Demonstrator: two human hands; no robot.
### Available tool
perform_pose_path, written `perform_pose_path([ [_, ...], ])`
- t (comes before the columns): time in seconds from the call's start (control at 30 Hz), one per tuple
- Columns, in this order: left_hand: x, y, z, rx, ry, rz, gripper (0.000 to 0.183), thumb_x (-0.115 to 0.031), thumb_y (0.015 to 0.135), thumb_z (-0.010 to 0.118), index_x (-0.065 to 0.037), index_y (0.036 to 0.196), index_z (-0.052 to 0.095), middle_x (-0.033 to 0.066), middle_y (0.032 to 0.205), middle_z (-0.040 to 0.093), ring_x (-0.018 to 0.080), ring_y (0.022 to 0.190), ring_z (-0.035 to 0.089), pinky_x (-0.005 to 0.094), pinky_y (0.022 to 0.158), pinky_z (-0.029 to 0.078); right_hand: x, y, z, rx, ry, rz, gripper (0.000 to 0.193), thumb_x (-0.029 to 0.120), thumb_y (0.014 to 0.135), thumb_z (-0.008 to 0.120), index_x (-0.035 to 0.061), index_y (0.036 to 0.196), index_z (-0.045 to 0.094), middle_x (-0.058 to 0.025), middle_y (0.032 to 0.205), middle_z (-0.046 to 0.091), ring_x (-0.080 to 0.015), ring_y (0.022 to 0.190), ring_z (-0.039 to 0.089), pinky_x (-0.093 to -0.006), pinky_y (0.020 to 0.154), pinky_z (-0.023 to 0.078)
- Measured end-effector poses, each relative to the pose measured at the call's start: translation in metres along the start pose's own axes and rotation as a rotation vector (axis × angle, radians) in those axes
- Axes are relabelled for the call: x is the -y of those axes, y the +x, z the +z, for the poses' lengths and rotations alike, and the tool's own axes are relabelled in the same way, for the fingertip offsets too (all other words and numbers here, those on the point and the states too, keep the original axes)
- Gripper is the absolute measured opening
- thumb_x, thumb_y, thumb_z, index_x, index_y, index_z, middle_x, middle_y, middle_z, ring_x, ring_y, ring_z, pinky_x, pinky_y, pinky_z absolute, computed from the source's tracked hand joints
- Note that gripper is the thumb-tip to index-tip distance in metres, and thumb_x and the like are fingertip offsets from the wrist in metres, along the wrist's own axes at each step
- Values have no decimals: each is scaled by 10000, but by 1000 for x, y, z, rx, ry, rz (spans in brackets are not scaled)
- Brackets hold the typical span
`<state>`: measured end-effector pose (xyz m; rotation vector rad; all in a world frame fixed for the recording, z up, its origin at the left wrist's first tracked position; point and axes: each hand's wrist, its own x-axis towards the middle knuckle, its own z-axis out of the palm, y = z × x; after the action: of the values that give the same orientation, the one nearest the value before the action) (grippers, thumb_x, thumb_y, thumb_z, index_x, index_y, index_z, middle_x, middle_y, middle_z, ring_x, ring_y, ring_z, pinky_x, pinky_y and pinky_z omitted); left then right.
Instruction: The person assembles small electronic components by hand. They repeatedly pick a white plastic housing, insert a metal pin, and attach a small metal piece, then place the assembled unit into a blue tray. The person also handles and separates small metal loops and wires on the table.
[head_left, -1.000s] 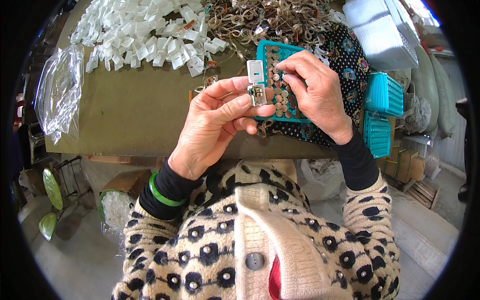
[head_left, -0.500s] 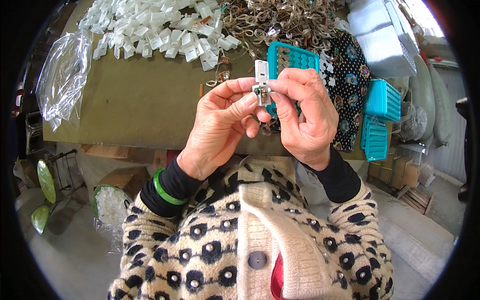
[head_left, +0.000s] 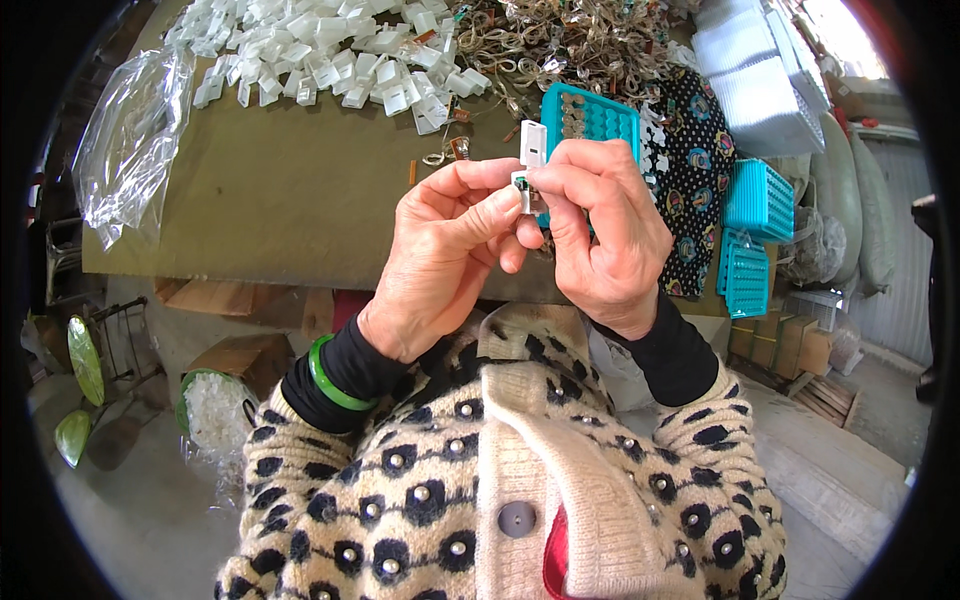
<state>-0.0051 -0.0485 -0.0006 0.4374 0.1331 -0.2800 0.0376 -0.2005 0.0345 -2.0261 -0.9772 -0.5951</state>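
Between the fingertips of both hands, above the table's front part, is a small white plastic case with its lid standing up. Inside its lower half a bit of green and metal shows, partly behind fingers. My left hand pinches the case from the left, thumb across its front. From the right, the thumb and forefinger of my right hand close on the case's edge; whether they also grip the inner part is hidden. Just behind the right hand lies a teal tray with round pockets, some holding coin-like metal discs.
White plastic cases lie heaped on the olive table, beside a tangle of clear-coated wires. Clear plastic film hangs over the left edge. Stacked teal trays and white trays stand at right, past a patterned cloth.
The case has turned slightly in my fingers, and my right fingertips have shifted over its lower half, covering more of the inner part. The view has moved a little.
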Motion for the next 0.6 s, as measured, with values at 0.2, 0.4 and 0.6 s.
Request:
perform_pose_path([
  [0.2, -1, 2, -6, 19, 24, 12, 212, -24, 936, 624, 22, 1143, 624, 107, 936, 688, 175, 756, 684, 249, 588, 546, -7, 6, -8, 158, 30, -33, 276, -62, 757, 671, -13, 1027, 638, -146, 954, 607, -282, 824, 608, -353, 702, 497],
  [0.4, -2, 2, -8, -19, -25, 61, 206, -39, 940, 626, 14, 1139, 620, 102, 978, 686, 155, 738, 662, 250, 614, 549, 5, -23, 15, -16, -162, -166, 391, -6, 728, 652, -78, 1112, 642, -204, 1161, 628, -334, 965, 615, -400, 811, 529],
  [0.6, 0, 5, -6, -36, 13, 86, 200, -51, 942, 629, 0, 1133, 598, 109, 1000, 685, 174, 783, 676, 258, 619, 554, 9, -20, 15, 9, -220, -192, 376, 13, 740, 636, -91, 1101, 647, -237, 1131, 643, -345, 991, 621, -421, 808, 534],
])
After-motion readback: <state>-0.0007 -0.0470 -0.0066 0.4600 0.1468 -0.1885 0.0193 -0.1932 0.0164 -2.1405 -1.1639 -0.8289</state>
